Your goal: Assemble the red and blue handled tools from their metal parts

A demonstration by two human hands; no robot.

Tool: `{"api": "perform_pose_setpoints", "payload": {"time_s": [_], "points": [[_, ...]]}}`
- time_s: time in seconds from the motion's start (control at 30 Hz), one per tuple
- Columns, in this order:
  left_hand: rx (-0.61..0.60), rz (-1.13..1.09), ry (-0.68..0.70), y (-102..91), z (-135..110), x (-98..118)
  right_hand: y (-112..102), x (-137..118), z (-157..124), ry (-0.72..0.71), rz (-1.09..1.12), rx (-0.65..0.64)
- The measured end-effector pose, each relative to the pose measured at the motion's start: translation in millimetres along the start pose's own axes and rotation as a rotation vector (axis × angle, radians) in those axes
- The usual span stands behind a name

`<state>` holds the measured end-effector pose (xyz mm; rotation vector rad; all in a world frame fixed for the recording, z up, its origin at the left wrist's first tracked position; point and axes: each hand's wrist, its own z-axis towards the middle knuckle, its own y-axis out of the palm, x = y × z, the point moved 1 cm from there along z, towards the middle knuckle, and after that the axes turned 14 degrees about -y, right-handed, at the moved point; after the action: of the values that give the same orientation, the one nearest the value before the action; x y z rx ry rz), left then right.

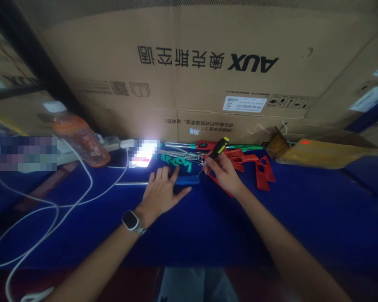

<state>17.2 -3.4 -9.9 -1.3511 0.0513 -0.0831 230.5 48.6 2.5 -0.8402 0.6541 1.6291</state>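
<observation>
My left hand (162, 189) lies flat with fingers spread on a blue-handled tool (186, 180) whose metal rod (130, 183) sticks out to the left on the blue table cover (208, 226). A watch (131, 221) sits on that wrist. My right hand (222, 171) is closed around a black and yellow screwdriver (217, 149), tip pointing down at the blue tool's right end. Red plastic handle shells (261, 170) lie just right of this hand. More lighters with red and green handles (208, 146) lie behind it.
A large AUX cardboard box (201, 63) walls off the back. An orange drink bottle (78, 134) lies at left near a power strip (108, 143) with white cables (50, 209). A lit phone screen (143, 155) glows mid-table. A yellow-brown packet (315, 153) rests at right.
</observation>
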Motion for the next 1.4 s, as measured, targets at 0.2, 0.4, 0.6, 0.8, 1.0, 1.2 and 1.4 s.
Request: {"api": "perform_pose_setpoints", "payload": {"time_s": [0.2, 0.4, 0.6, 0.8, 1.0, 1.2, 1.4], "points": [[0.012, -0.014, -0.003, 1.8, 0.3, -0.3, 2.1, 1.6, -1.7, 0.029, 0.011, -0.03], [0.032, 0.008, 0.001, 3.8, 0.1, -1.2, 4.4, -1.1, -1.9, 0.006, -0.036, -0.061], [0.016, 0.003, -0.006, 2.1, 0.1, -0.8, 7.4, -1.4, -1.0, -0.023, -0.091, -0.113], [0.0, -0.017, -0.011, 0.3, -0.1, 0.5, 8.4, -4.5, -0.8, -0.051, -0.145, -0.166], [-0.006, -0.026, -0.01, -0.4, -1.0, 0.6, 9.5, -11.1, 2.5, -0.012, -0.152, -0.26], [0.002, -0.025, -0.012, 0.6, -1.0, 0.2, 7.4, -8.7, 5.6, 0.04, -0.159, -0.268], [0.01, -0.031, -0.004, 2.0, -0.2, -0.4, 2.5, -6.8, 0.8, 0.063, -0.122, -0.256]]}}
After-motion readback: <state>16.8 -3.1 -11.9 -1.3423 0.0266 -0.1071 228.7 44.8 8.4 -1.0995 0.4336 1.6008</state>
